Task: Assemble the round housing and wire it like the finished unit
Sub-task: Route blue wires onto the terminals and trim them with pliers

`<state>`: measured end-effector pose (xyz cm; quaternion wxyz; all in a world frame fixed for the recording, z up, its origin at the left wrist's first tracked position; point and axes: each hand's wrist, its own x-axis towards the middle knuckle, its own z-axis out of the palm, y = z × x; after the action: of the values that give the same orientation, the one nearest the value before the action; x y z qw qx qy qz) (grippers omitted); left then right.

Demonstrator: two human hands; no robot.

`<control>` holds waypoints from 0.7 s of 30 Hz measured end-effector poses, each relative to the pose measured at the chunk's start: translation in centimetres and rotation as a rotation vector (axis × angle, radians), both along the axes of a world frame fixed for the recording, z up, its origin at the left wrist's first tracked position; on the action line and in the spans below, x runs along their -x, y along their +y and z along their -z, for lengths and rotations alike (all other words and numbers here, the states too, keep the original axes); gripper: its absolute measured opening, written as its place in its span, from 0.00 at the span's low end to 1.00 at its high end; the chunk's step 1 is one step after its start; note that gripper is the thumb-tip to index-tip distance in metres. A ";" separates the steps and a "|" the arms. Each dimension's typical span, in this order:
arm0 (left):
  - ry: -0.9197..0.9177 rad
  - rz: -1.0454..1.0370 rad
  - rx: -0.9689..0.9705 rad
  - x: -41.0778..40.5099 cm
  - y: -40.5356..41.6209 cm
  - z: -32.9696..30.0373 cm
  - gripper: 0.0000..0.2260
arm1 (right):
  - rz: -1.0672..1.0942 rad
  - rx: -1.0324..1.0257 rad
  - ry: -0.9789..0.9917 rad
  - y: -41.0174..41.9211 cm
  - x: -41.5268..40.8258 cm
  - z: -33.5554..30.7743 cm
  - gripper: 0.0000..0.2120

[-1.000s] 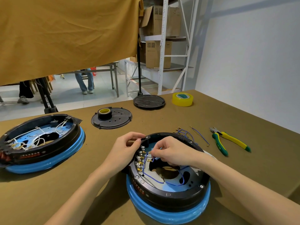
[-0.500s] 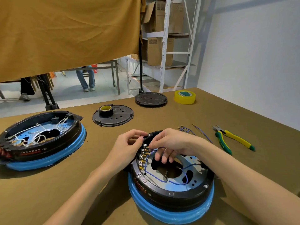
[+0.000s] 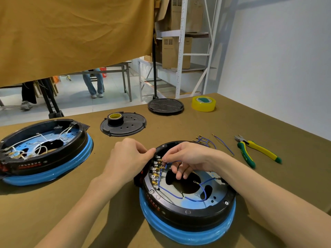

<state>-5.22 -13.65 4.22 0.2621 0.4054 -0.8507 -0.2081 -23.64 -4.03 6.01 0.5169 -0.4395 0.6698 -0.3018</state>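
A round black housing [image 3: 188, 212] on a blue base sits in front of me, with blue wires [image 3: 195, 198] looping across its pale inner plate. My left hand [image 3: 129, 156] grips the housing's left rim beside a row of brass terminals [image 3: 155, 173]. My right hand [image 3: 186, 158] reaches inside and pinches a blue wire end at the upper terminals. The finished unit [image 3: 44, 151], wired in white, lies at the far left.
Loose blue wires [image 3: 207, 141] and yellow-green pliers [image 3: 254, 153] lie right of the housing. A black cover plate [image 3: 123, 125] with a tape roll on it, a second black lid [image 3: 165, 106] and a yellow tape roll [image 3: 203, 103] sit farther back.
My right hand has shifted up from the plate's middle toward the upper terminals, its fingers now spread over the opening. My left hand has stayed on the rim.
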 end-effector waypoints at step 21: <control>-0.039 0.141 -0.108 -0.6 -0.2 -1.2 0.23 | 0.016 0.020 -0.095 -0.3 -0.4 0.2 0.05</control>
<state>-4.60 -13.81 5.46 0.2079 0.3622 -0.8696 -0.2635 -23.22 -4.28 5.84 0.5412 -0.4246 0.6448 -0.3332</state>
